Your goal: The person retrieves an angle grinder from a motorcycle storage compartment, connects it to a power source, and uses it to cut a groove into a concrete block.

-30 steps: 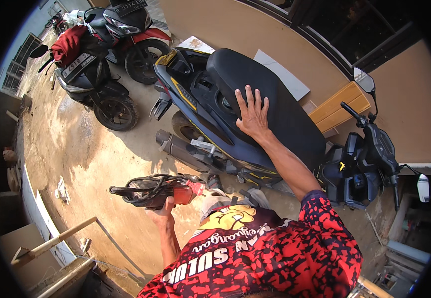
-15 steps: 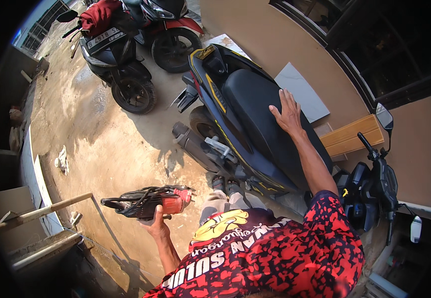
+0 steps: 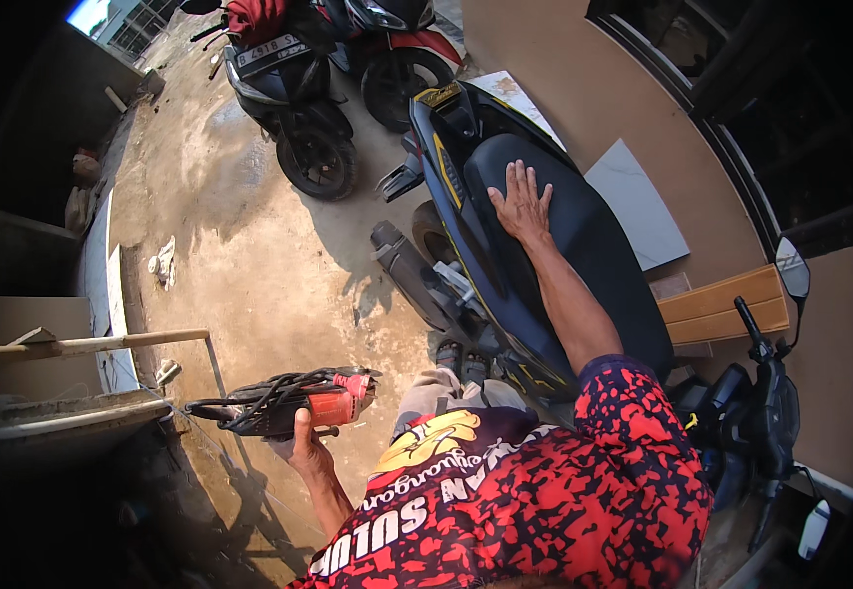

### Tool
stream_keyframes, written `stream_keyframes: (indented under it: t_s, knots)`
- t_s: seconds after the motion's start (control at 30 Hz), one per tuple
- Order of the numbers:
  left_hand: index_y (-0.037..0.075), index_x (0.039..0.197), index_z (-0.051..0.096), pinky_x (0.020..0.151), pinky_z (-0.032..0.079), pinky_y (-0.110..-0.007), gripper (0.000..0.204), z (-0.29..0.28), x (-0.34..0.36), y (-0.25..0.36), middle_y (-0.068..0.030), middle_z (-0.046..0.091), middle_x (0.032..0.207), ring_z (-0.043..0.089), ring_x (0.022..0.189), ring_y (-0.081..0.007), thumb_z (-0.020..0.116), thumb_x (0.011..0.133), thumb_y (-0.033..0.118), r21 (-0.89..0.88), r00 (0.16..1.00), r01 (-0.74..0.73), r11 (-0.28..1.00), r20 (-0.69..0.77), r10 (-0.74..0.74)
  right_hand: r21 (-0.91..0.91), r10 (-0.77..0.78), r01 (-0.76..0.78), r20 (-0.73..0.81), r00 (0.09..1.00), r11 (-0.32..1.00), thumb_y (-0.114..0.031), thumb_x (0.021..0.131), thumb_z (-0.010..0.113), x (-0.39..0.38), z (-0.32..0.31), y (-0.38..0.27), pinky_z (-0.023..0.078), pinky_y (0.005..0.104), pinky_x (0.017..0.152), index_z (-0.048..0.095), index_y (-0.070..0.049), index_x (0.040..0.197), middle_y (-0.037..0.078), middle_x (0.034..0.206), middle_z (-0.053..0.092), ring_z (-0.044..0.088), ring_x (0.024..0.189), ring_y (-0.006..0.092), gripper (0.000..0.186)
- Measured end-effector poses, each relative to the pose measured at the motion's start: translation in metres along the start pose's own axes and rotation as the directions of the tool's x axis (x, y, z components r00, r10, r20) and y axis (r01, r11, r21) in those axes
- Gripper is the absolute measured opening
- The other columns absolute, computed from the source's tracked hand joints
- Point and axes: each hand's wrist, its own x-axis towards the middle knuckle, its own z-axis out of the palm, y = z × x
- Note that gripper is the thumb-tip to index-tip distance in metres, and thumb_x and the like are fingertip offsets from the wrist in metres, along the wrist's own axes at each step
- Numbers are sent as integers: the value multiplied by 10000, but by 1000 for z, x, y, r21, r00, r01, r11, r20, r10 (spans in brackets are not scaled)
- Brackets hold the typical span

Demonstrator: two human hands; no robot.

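My left hand (image 3: 303, 447) grips a red and black power tool (image 3: 323, 402) with a black cord coiled around it, low at the centre-left. My right hand (image 3: 522, 204) lies with fingers spread on the black seat (image 3: 598, 255) of a dark scooter with yellow trim, near the seat's rear end. The seat sits down on the body, beside the rear grab rail (image 3: 438, 96). The exhaust (image 3: 407, 275) and rear wheel are on the scooter's near side, close to my sandalled feet (image 3: 461, 361).
Two parked scooters (image 3: 313, 147) stand at the top. A window (image 3: 760, 137) is in the wall at right, above a white tile (image 3: 632, 206) and wooden plank (image 3: 721, 304). At left are a horizontal pole (image 3: 151, 339), leaning boards (image 3: 102, 285) and a white rag (image 3: 164, 263) on the dirt ground.
The scooter's seat has gone from raised, with the opening beneath showing, to down under my right hand. My left hand still holds the tool. The view has shifted.
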Motion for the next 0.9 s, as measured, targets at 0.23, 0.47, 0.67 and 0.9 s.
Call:
stream_keyframes:
  t_s: [0.23, 0.47, 0.67, 0.9]
  knots:
    - [28, 1323, 490, 939, 522, -353, 620, 16, -17, 16, -97, 628, 1176, 635, 1055, -211, 783, 785, 127, -131, 998, -19, 991, -57, 11, -38, -95, 98, 74, 993, 994, -508, 922, 556, -28, -16, -3, 134, 687, 1138, 316, -138, 1530, 137, 1611, 234, 195, 1491, 349, 751]
    - [36, 1275, 522, 710, 533, -268, 606, -16, -10, 45, -70, 665, 1074, 644, 934, -153, 801, 757, 181, -29, 985, -76, 997, -160, 71, -1, -205, 208, 170, 964, 978, -414, 907, 602, 49, -19, -29, 263, 736, 1059, 406, -229, 1486, 78, 1588, 304, 259, 1459, 374, 639]
    - [47, 1246, 528, 605, 512, -232, 622, -66, -18, 55, -58, 671, 1070, 646, 898, -137, 818, 733, 247, -34, 954, 38, 999, -295, -47, -271, -190, 317, 409, 893, 909, -402, 937, 549, 111, -34, -66, 306, 704, 1051, 653, -143, 1191, 75, 1292, 603, 483, 1315, 283, 377]
    - [10, 1249, 519, 912, 506, -324, 611, -128, 45, 54, -91, 663, 1094, 640, 1007, -190, 814, 752, 208, -62, 921, 0, 998, -388, -24, -192, -543, 570, 177, 821, 799, -218, 923, 571, 111, -27, -50, 423, 480, 890, 618, -5, 855, 172, 910, 612, 570, 949, 365, 228]
